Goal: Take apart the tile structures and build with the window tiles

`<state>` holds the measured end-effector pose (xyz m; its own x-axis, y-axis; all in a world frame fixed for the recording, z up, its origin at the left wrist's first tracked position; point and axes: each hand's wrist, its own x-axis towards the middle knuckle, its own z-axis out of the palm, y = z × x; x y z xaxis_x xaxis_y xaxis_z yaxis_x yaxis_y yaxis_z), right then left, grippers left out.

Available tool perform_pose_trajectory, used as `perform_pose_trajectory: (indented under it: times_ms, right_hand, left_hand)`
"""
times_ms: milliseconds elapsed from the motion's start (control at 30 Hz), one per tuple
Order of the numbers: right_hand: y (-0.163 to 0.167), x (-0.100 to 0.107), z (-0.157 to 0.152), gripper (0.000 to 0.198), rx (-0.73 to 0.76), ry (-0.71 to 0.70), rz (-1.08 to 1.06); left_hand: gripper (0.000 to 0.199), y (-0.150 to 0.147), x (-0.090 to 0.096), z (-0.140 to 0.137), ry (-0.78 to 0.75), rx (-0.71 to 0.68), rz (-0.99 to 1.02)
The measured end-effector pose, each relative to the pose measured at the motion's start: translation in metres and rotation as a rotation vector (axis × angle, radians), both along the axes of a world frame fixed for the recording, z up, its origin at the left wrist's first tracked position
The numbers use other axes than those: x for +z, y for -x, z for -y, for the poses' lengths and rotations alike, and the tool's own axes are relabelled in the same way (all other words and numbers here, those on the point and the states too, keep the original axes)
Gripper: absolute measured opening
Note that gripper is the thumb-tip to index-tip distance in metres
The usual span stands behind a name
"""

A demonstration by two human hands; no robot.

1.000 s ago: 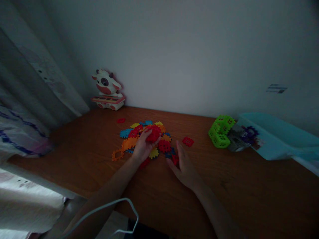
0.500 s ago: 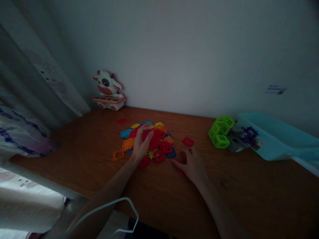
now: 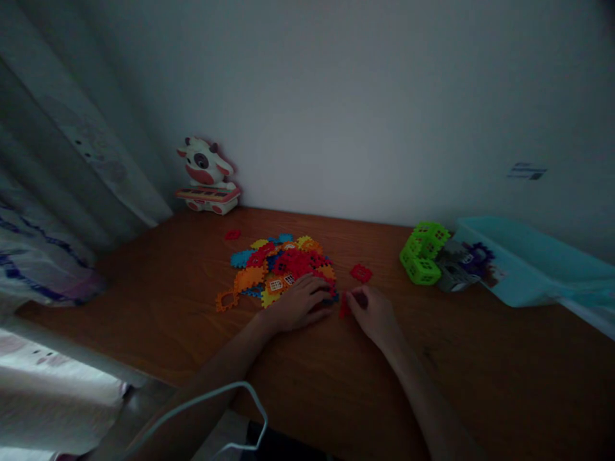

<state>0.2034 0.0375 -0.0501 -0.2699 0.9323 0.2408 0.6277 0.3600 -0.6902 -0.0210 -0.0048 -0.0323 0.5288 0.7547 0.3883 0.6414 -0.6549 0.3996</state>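
A heap of flat toothed plastic tiles (image 3: pixel 276 266) in red, orange, blue and yellow lies on the wooden table (image 3: pixel 480 358). My left hand (image 3: pixel 300 304) rests palm down on the heap's near right edge, fingers curled over red tiles. Just to its right, my right hand (image 3: pixel 375 314) pinches a red tile (image 3: pixel 344 306) at its fingertips. One loose red tile (image 3: pixel 361 273) lies beyond my right hand, and another small red tile (image 3: pixel 233 234) lies behind the heap.
A cow-shaped toy piano (image 3: pixel 207 176) stands at the back left against the wall. Green cubes built from tiles (image 3: pixel 425 253) sit at the right beside a grey-purple toy (image 3: pixel 459 269) and a light blue box (image 3: pixel 528 269). Curtains (image 3: pixel 62 173) hang at left.
My left hand has dropped from the top of the heap to its near right edge, setting red tiles down. My right hand closed on a red tile and shifted slightly toward the left hand.
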Motion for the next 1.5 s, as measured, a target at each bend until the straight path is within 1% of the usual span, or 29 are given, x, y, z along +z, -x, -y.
perform_pose_trajectory:
  times_ms: [67, 100, 133, 200, 300, 367, 433, 533, 600, 667, 767, 833, 933, 1033, 1100, 1167, 1233, 1333, 1367, 1400, 1433, 1500]
  right_hand:
    - [0.003, 0.001, 0.002, 0.021, 0.057, 0.065, -0.13]
    - [0.005, 0.001, 0.004, 0.02, 0.095, 0.072, -0.17]
    - [0.007, 0.0, 0.006, 0.019, 0.136, 0.052, -0.184]
    - [0.011, -0.003, 0.009, 0.018, 0.21, -0.053, -0.14]
    - [0.015, -0.011, 0.012, 0.022, 0.231, -0.23, -0.003]
    - [0.014, -0.015, 0.012, 0.027, 0.204, -0.28, 0.08]
    - [0.011, -0.017, 0.01, 0.029, 0.177, -0.289, 0.148]
    - [0.006, -0.014, 0.006, 0.026, 0.145, -0.27, 0.214]
    - [0.003, -0.011, 0.004, 0.021, 0.134, -0.237, 0.206]
    - [0.003, -0.009, 0.003, 0.02, 0.117, -0.165, 0.136]
    - [0.005, -0.008, 0.003, 0.027, 0.099, -0.01, -0.011]
    - [0.007, -0.008, 0.005, 0.031, 0.117, 0.029, -0.033]
    - [0.008, -0.008, 0.007, 0.029, 0.171, -0.054, 0.072]
    - [0.009, -0.006, 0.009, 0.025, 0.203, -0.142, 0.179]
    - [0.009, -0.003, 0.01, 0.023, 0.216, -0.156, 0.198]
    - [0.009, -0.001, 0.011, 0.021, 0.229, -0.142, 0.166]
    - [0.01, 0.001, 0.013, 0.02, 0.245, -0.079, 0.088]
    - [0.009, 0.003, 0.014, 0.023, 0.27, 0.083, -0.055]
    - [0.008, 0.004, 0.014, 0.024, 0.276, 0.107, -0.081]
    - [0.007, 0.005, 0.013, 0.024, 0.278, 0.09, -0.083]
    - [0.005, 0.006, 0.011, 0.024, 0.268, 0.032, -0.062]
    - [0.0, 0.009, 0.006, 0.023, 0.195, -0.158, 0.005]
  left_hand:
    - [0.024, 0.005, -0.004, -0.005, 0.011, 0.088, 0.041]
    - [0.023, 0.007, -0.005, -0.007, 0.018, 0.13, 0.067]
    - [0.022, 0.009, -0.007, -0.009, 0.027, 0.162, 0.089]
    - [0.022, 0.009, -0.008, -0.009, 0.032, 0.191, 0.109]
    - [0.024, 0.003, -0.006, -0.004, 0.011, 0.134, 0.112]
    - [0.026, -0.003, -0.003, 0.0, 0.009, 0.052, 0.099]
    - [0.028, -0.007, 0.001, 0.004, 0.014, -0.021, 0.077]
    - [0.029, -0.011, 0.004, 0.007, 0.027, -0.086, 0.045]
    - [0.028, -0.011, 0.005, 0.008, 0.042, -0.1, 0.038]
    - [0.029, -0.011, 0.005, 0.007, 0.043, -0.093, 0.041]
    - [0.033, -0.011, 0.002, 0.007, 0.049, -0.068, 0.059]
    - [0.037, -0.01, 0.0, 0.006, 0.077, -0.042, 0.082]
    - [0.044, -0.009, -0.005, 0.006, 0.112, -0.018, 0.114]
    - [0.046, -0.008, -0.007, 0.006, 0.127, -0.01, 0.148]
    - [0.045, -0.008, -0.008, 0.005, 0.14, -0.01, 0.169]
    - [0.044, -0.009, -0.007, 0.005, 0.144, -0.021, 0.167]
    - [0.042, -0.009, -0.006, 0.005, 0.129, -0.036, 0.148]
    - [0.039, -0.01, -0.004, 0.005, 0.11, -0.037, 0.146]
    - [0.037, -0.01, -0.003, 0.005, 0.111, -0.032, 0.151]
    - [0.036, -0.01, -0.003, 0.005, 0.117, -0.025, 0.156]
    - [0.036, -0.01, -0.002, 0.005, 0.126, -0.018, 0.163]
    - [0.035, -0.011, -0.001, 0.005, 0.148, -0.012, 0.179]
